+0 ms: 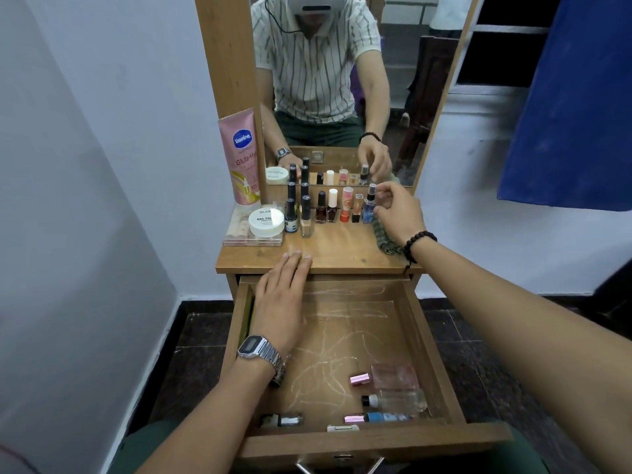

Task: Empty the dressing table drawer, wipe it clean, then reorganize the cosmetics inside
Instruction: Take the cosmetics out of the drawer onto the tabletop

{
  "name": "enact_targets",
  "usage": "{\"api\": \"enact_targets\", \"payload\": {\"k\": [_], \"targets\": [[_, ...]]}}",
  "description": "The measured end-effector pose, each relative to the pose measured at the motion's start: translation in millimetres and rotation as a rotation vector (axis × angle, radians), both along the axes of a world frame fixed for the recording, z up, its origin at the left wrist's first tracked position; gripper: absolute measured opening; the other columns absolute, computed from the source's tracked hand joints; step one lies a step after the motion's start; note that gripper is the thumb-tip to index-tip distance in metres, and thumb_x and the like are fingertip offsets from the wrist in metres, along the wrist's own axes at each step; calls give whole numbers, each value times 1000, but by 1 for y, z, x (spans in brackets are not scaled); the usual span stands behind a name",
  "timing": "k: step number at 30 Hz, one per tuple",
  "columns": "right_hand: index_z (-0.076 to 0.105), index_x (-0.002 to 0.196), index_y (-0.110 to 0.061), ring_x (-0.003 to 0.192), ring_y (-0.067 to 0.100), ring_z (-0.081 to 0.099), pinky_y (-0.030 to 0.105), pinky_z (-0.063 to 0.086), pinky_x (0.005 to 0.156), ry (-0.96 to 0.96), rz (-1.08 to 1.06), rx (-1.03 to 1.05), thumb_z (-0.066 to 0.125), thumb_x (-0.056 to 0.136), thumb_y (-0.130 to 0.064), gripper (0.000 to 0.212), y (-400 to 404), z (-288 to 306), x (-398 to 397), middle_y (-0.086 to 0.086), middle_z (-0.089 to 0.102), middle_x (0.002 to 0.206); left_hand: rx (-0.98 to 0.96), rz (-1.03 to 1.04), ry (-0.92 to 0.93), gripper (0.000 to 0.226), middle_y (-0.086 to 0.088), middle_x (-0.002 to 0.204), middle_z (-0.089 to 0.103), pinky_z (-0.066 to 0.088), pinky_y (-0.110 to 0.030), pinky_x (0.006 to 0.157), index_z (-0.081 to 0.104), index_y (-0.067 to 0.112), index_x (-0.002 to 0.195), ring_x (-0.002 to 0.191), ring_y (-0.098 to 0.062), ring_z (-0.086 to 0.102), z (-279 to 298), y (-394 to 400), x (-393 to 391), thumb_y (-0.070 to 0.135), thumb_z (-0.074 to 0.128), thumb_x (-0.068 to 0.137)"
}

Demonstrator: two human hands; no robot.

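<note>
Your right hand (398,210) pinched the small blue spray bottle (369,208) at the right end of the row on the tabletop (342,249), a folded green cloth (384,237) beneath it. Your left hand (282,295) lay flat, fingers straight, on the table's front edge above the open drawer (342,336). Seven bottles stood in that row beside a white jar (266,222) and a pink Vaseline tube (241,155). Three bottles lay in the drawer's right front corner. The walls were white, the floor dark.
</note>
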State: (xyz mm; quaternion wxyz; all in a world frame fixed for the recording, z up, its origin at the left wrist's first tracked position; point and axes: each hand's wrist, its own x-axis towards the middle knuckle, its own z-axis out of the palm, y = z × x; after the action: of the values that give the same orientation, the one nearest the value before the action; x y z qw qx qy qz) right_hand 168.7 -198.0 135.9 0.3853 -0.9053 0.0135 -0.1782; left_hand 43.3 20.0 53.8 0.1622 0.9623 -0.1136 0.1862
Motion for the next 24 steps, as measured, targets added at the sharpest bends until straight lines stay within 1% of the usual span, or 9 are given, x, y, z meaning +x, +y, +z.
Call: {"api": "enact_targets", "payload": {"k": [2, 5, 7, 10, 13, 16, 18, 21, 24], "targets": [[56, 122, -15, 107, 13, 58, 30, 49, 94, -102, -1, 27, 58, 85, -1, 40, 10, 0, -22, 0, 63, 117, -38, 4, -18, 83, 1, 151, 29, 25, -42, 112, 31, 24, 145, 141, -18, 22, 2, 0, -1, -4, 61, 73], [55, 121, -17, 101, 8, 55, 22, 45, 88, -256, 59, 4, 57, 87, -2, 38, 28, -3, -62, -5, 61, 114, -135, 43, -130, 63, -1, 129, 49, 37, -42, 99, 52, 20, 126, 122, -20, 43, 7, 7, -3, -4, 63, 69], [55, 119, -20, 96, 5, 52, 18, 44, 85, -277, 155, -17, 56, 87, -2, 36, 36, -14, -90, -10, 58, 111, -230, 85, -160, 48, 2, 115, 55, 35, -35, 93, 57, 20, 113, 110, -17, 48, 10, 17, -5, -4, 59, 72], [58, 116, -22, 95, 2, 53, 16, 46, 85, -228, 301, -95, 56, 89, -3, 33, 43, -43, -124, -14, 58, 108, -327, 118, -98, 32, 10, 94, 61, 35, -28, 83, 60, 23, 97, 90, -12, 55, 11, 32, -6, -2, 55, 77], [58, 114, -25, 95, 2, 56, 24, 51, 83, -83, 377, -140, 55, 89, -5, 32, 44, -74, -141, -12, 62, 103, -147, 13, 60, 22, 10, 88, 65, 48, -35, 84, 62, 24, 93, 84, -13, 60, 3, 41, -14, 7, 54, 81], [58, 112, -24, 98, 7, 58, 31, 51, 82, 31, 444, -224, 50, 89, -5, 31, 42, -88, -143, -10, 64, 105, 255, -72, 210, 21, 5, 95, 67, 44, -37, 91, 57, 25, 102, 90, -18, 62, 0, 38, -25, 32, 45, 86], [57, 112, -23, 101, 9, 58, 28, 48, 82, 70, 469, -269, 48, 88, -5, 31, 42, -88, -144, -9, 64, 107, 480, -64, 318, 27, 0, 100, 66, 43, -34, 84, 56, 23, 105, 93, -23, 62, 0, 31, -35, 40, 43, 88], [56, 114, -21, 102, 11, 57, 26, 46, 81, 92, 513, -348, 47, 87, -5, 32, 44, -88, -147, -8, 64, 110, 602, -39, 423, 24, -7, 103, 65, 47, -35, 75, 57, 17, 104, 94, -29, 62, -2, 20, -42, 30, 43, 91], [55, 114, -22, 102, 12, 57, 29, 47, 82, 112, 549, -369, 45, 86, -5, 34, 43, -90, -150, -8, 63, 110, 606, -54, 462, 21, -9, 108, 63, 50, -37, 74, 57, 15, 107, 97, -30, 63, -3, 13, -45, 20, 42, 92]]}}
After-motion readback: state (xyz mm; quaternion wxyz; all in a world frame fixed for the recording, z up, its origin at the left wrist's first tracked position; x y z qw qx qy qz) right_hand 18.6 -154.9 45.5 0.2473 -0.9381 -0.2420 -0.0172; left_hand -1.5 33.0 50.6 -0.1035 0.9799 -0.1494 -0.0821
